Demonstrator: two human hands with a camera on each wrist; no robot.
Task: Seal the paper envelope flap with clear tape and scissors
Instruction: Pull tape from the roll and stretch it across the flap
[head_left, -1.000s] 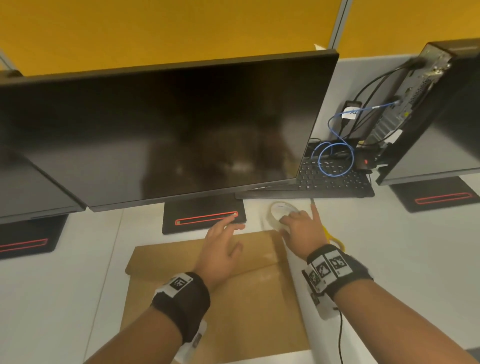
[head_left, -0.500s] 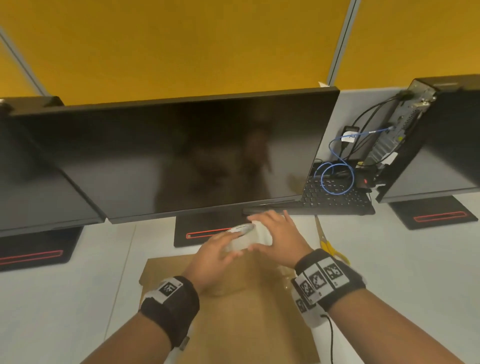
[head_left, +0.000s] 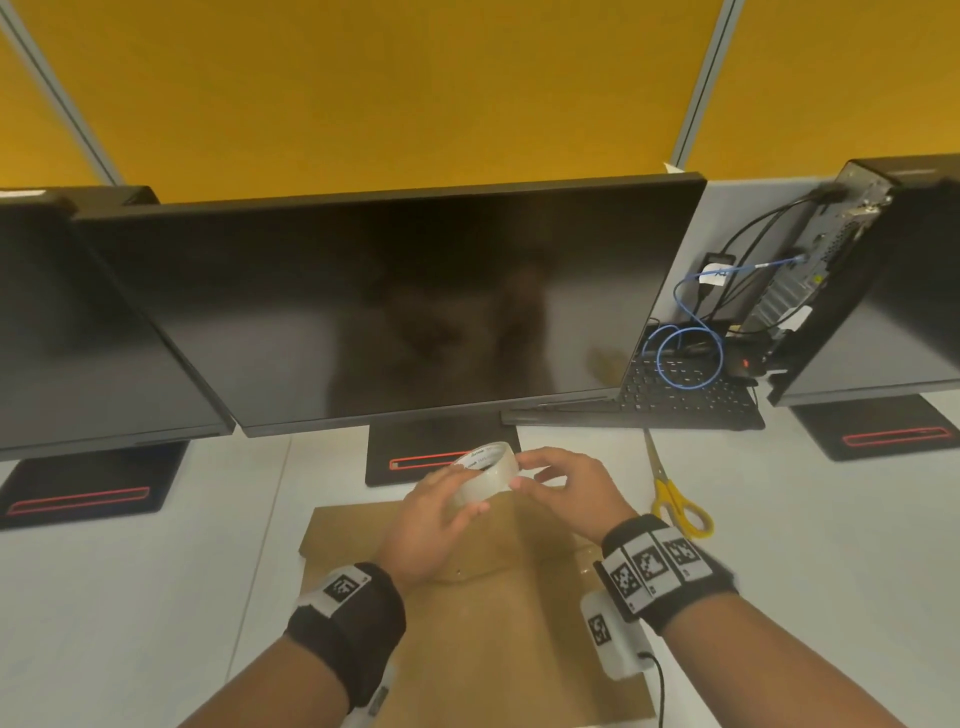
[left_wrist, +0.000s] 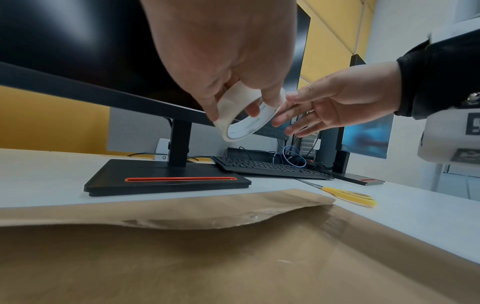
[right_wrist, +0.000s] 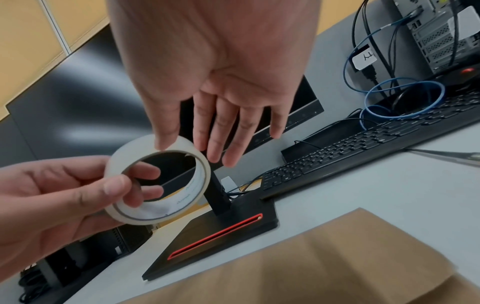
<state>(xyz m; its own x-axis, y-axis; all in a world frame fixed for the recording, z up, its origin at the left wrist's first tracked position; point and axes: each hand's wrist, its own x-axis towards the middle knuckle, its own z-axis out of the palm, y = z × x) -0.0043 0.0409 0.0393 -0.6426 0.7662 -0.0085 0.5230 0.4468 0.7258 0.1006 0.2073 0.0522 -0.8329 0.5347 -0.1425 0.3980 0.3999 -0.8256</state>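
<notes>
Tape (head_left: 485, 475) being held up in the air over the envelope's (head_left: 467, 639) far edge, clear of the surface (head_left: 156, 597), tilted with its open core facing up and away. Sitting higher and more upright than half a second ago, when lying flatter between the two hands; a second ago resting on the surface by the monitor base (head_left: 441, 457).

Left hand (head_left: 426, 525) gripping the roll: thumb (right_wrist: 114, 189) pressing the outer band, fingers (right_wrist: 145, 172) hooked through the core. Right hand (head_left: 566, 493) now lying with straight, loosely spread fingers, thumb tip (right_wrist: 166, 142) touching the roll's outer rim, the rest just beside it and holding nothing; earlier cupping over the roll.

Envelope lying flat on the surface beneath both wrists, flap (left_wrist: 182, 214) folded over and bulging slightly at its edge.

Scissors (head_left: 670, 493) lying on the surface just right of the envelope, yellow handles nearest, blades pointing toward the keyboard (head_left: 691, 400), same as before.
</notes>
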